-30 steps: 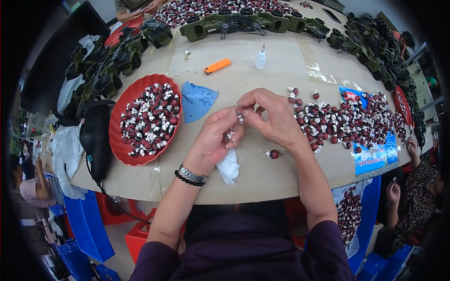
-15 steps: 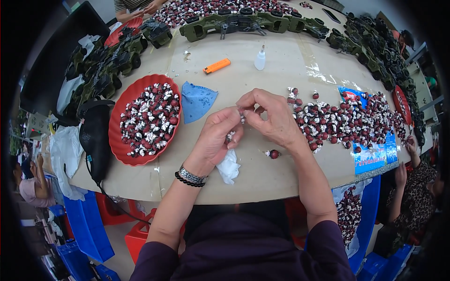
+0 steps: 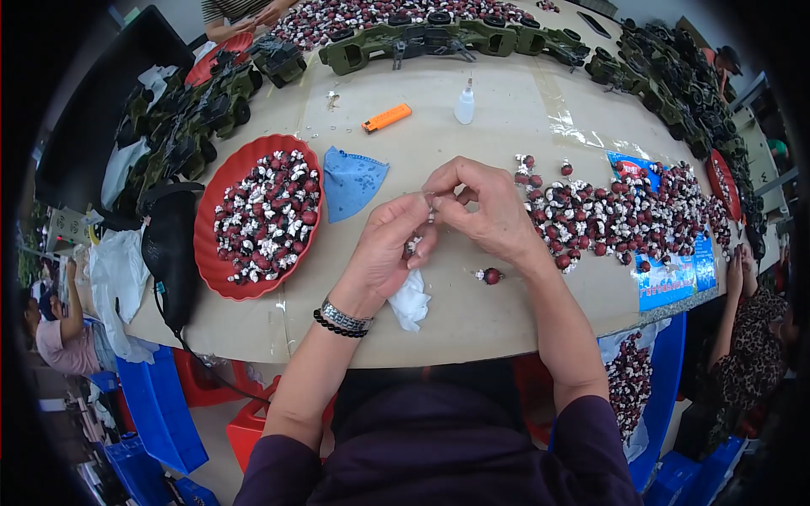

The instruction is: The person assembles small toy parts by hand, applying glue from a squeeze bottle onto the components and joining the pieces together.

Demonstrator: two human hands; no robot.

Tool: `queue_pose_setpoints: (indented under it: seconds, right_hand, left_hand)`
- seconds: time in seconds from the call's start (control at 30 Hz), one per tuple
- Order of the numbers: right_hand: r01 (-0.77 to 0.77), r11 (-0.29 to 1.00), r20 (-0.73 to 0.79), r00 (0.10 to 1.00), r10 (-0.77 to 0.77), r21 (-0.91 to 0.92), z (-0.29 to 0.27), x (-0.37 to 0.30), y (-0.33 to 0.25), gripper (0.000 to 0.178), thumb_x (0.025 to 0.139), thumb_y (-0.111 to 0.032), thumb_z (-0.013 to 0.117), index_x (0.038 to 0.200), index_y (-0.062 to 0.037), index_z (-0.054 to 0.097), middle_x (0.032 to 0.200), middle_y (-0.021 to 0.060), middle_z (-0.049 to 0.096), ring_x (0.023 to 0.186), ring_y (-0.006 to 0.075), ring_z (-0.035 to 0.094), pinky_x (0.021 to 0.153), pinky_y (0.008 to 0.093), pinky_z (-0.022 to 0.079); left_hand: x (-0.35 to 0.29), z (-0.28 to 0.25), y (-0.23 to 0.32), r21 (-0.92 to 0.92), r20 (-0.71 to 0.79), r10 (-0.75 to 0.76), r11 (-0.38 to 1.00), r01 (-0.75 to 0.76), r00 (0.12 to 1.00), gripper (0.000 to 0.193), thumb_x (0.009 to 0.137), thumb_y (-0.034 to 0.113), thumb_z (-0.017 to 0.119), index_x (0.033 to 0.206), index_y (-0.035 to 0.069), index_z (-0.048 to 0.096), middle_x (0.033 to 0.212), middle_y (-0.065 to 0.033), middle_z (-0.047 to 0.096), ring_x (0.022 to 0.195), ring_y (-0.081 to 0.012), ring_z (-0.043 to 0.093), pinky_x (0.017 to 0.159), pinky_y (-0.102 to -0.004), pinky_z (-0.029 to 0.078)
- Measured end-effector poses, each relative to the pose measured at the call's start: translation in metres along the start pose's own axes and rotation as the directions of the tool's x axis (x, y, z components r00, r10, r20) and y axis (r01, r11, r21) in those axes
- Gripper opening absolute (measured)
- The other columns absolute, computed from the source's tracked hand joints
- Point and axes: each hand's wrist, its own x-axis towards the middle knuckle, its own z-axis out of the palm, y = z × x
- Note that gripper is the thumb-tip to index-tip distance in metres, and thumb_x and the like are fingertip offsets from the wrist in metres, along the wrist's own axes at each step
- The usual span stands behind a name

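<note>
My left hand and my right hand meet over the middle of the table's near part, fingertips pinched together. Between them is a small white-and-dark piece, mostly hidden by the fingers. Another bit of white shows against the curled fingers of my left hand. Below that hand lies a crumpled white cloth or tissue. A single dark red and white piece rests beside my right forearm. To the right spreads a heap of similar dark red and white pieces.
A red scalloped dish of these pieces stands at left, by a blue cloth. Beyond are an orange knife-like tool, a white squeeze bottle and green toy vehicles. A blue printed bag lies under the heap. Other people sit around.
My hands stay pinched together, with only slight shifts of the fingers. The view has shifted slightly. At the right edge, another person's arm has moved.
</note>
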Motion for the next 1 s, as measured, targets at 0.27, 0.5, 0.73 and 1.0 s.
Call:
queue_pose_setpoints:
  seconds: [0.27,0.5,0.73,1.0]
  right_hand:
    - [0.005,0.998,0.002,1.000,-0.005,0.066,0.002,0.000,0.004,0.012,0.079,-0.001,0.058,0.089,0.0042,0.061,0.089,0.0061,0.065,0.080,0.0124,0.062,0.070,0.0259,0.053]
    - [-0.007,0.997,0.021,1.000,0.005,0.072,0.002,0.000,0.006,0.011,0.079,0.000,0.057,0.089,0.0048,0.060,0.090,0.0067,0.064,0.081,0.0120,0.061,0.072,0.0256,0.053]
    - [0.070,0.991,-0.039,0.997,-0.066,0.117,0.004,0.003,0.006,0.015,0.083,-0.001,0.057,0.095,0.0039,0.063,0.092,0.0055,0.064,0.082,0.0118,0.061,0.070,0.0247,0.053]
    - [-0.205,0.936,0.047,0.979,0.200,0.285,0.005,0.002,0.002,0.013,0.090,-0.007,0.061,0.097,0.0023,0.061,0.090,0.0053,0.063,0.080,0.0107,0.059,0.068,0.0254,0.052]
  left_hand:
    - [0.000,0.003,-0.001,0.018,0.012,0.004,1.000,-0.005,1.000,0.026,0.101,0.027,0.048,0.101,0.003,0.058,0.063,-0.0039,0.052,0.048,-0.0075,0.041,0.040,-0.0201,0.030]
    - [0.000,0.001,-0.002,0.030,0.023,0.002,1.000,-0.003,1.000,0.028,0.102,0.028,0.046,0.101,0.003,0.058,0.062,-0.0040,0.051,0.048,-0.0075,0.041,0.040,-0.0199,0.031]
    - [-0.001,0.003,0.000,0.172,-0.082,0.146,0.977,-0.130,0.986,0.019,0.097,0.019,0.057,0.106,0.002,0.058,0.071,0.0009,0.054,0.052,-0.0046,0.044,0.042,-0.0184,0.032]
    - [-0.001,0.009,0.000,0.758,0.050,0.640,0.475,-0.447,0.767,0.022,0.082,0.001,0.071,0.100,-0.003,0.059,0.079,-0.0032,0.067,0.064,-0.0039,0.056,0.053,-0.0194,0.044]
